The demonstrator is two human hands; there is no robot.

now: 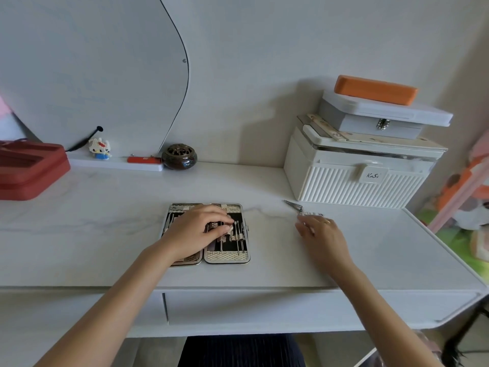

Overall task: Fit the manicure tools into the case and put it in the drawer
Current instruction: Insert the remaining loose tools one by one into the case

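An open manicure case (pixel 227 256) with a woven cream rim and black lining lies flat in the middle of the white desk. Several thin metal tools (pixel 239 235) sit in loops in its right half. My left hand (pixel 197 231) rests over the case's middle, fingertips pressing on a tool there; it hides most of the left half. My right hand (pixel 321 235) lies on the desk to the right, fingers touching the handles of small metal scissors (pixel 299 207). The closed drawer front (pixel 264 308) runs under the desk edge.
A white ribbed storage box (pixel 354 181) with a grey box (pixel 381 120) and an orange case (pixel 375 90) stacked on it stands at the back right. A dark round pot (pixel 179 157), a small toy figure (pixel 100 148) and a red tray (pixel 29 168) are at the back left.
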